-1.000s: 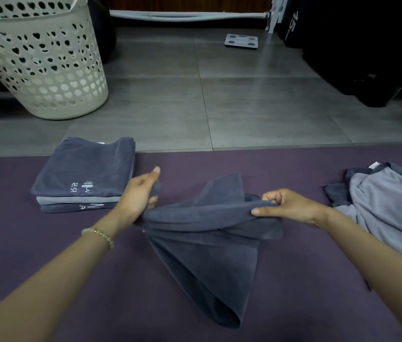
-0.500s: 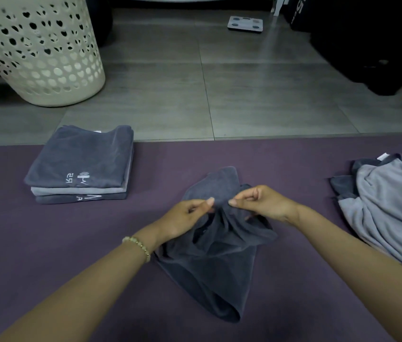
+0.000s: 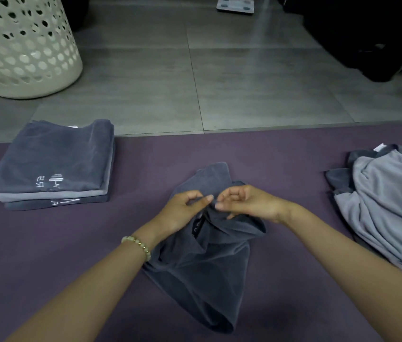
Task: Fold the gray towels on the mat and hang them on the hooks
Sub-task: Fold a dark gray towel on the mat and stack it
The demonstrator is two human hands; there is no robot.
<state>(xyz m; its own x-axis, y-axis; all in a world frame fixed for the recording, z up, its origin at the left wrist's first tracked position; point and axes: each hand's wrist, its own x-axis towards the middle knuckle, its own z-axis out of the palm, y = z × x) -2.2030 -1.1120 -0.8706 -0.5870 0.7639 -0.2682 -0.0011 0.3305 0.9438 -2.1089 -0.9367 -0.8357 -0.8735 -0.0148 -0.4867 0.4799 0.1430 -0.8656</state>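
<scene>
A dark gray towel [image 3: 202,272] lies bunched on the purple mat [image 3: 47,255] in the middle of the head view. My left hand [image 3: 182,211] and my right hand [image 3: 246,203] meet over its upper part, fingertips almost touching, each pinching a fold of the cloth. Three folded gray towels [image 3: 51,166] are stacked at the mat's left. A loose heap of light and dark gray towels [image 3: 387,201] lies at the right edge. No hooks are in view.
A cream perforated laundry basket [image 3: 19,50] stands on the gray tiled floor [image 3: 219,82] at the top left. A bathroom scale [image 3: 235,4] lies at the top centre. Dark furniture [image 3: 367,33] fills the top right.
My hands held the towel's edge stretched apart a second ago; they have come together at its middle, bunching the cloth. The view has tilted slightly down.
</scene>
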